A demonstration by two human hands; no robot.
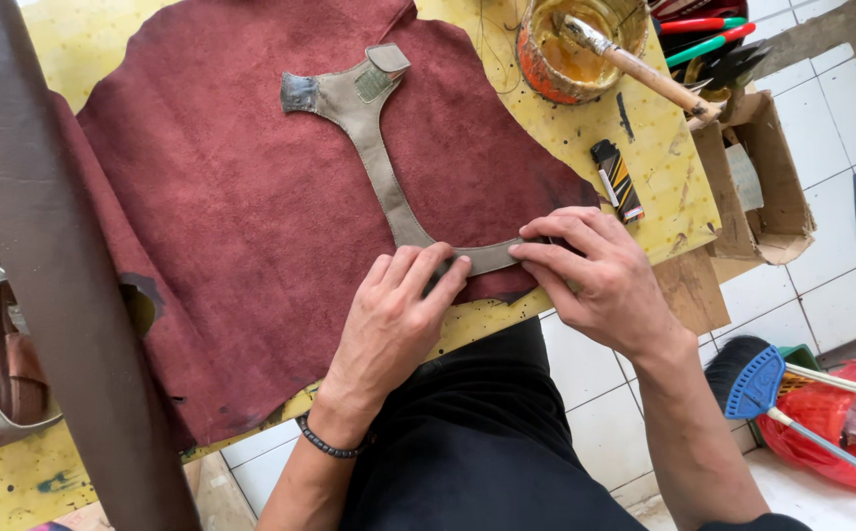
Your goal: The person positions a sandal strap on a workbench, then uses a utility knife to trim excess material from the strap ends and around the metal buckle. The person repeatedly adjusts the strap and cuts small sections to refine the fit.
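Note:
A large dark red suede hide [251, 216] lies spread over a yellow work table [669, 177]. On it rests a grey-beige leather strap piece [374, 147] with a T-shaped top and a curved lower end. My left hand [393, 320] presses its fingertips flat on the strap's lower curve near the hide's front edge. My right hand [600, 270] presses the strap's right end with its fingers, just beside the left hand. Neither hand grips anything; both lie flat on the strap.
An orange glue pot [570, 44] with a brush [644, 74] stands at the back right, a black lighter [617, 179] near it. A cardboard box [757, 182] sits right. A dark brown post [54, 256] crosses the left. A broom [757, 379] and red bag [831, 418] lie on the tiled floor.

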